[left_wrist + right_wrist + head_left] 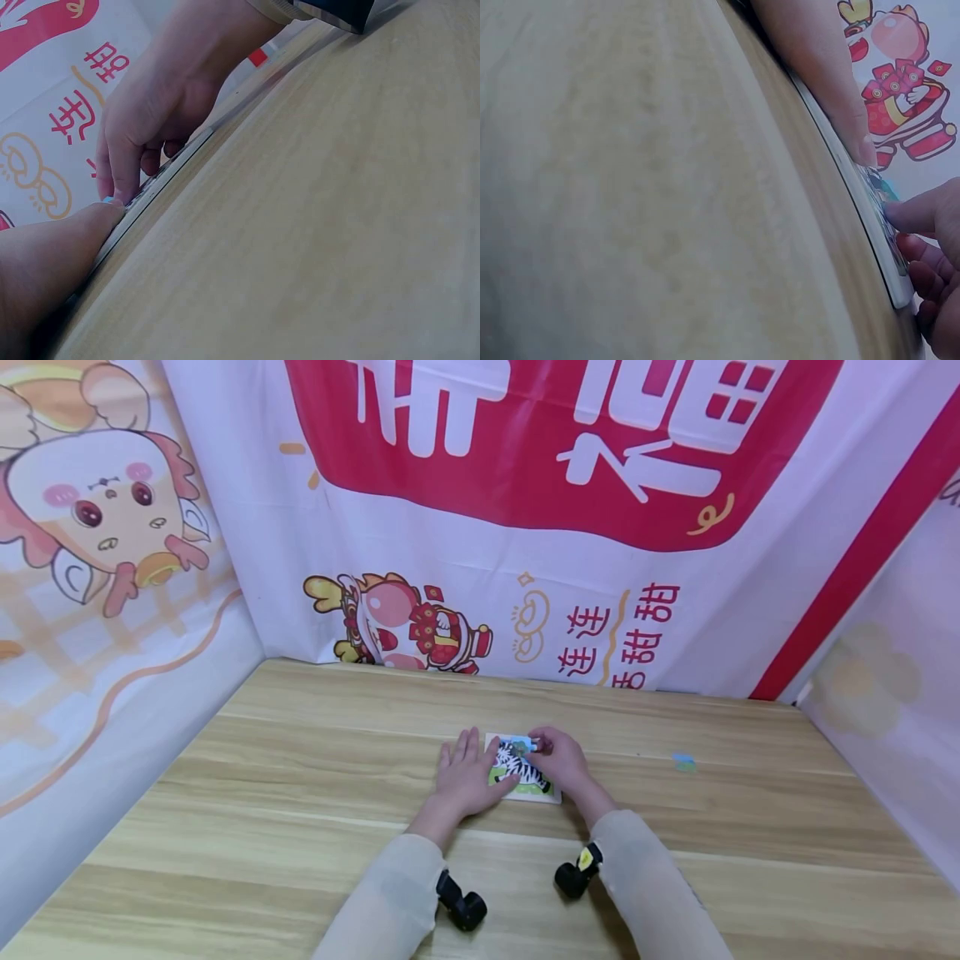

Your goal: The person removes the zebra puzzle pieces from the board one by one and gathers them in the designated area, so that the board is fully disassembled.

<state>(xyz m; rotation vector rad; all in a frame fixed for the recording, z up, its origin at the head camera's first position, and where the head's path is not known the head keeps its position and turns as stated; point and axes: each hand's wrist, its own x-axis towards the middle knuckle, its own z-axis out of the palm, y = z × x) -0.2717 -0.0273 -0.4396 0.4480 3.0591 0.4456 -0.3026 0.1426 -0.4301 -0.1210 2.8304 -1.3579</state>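
Observation:
A small white-edged puzzle board (553, 798) with a zebra picture lies flat on the table between the hands. My left hand (467, 781) rests on its left side, fingers straight and spread, thumb across the lower edge. Over the upper right part, my right hand (561, 760) pinches a small blue puzzle piece (534, 744) at the picture's top edge. In the right wrist view the right thumb and curled fingers (922, 262) are at the board's surface, beside the left thumb (847, 112). The fingers partly hide the piece and the right side of the picture.
A loose blue-and-green puzzle piece (684, 762) lies on the wooden table (300, 827) to the right of the board. Printed cloth (465, 543) hangs along the table's back and sides. Black wrist cameras (461, 902) are strapped over both sleeves.

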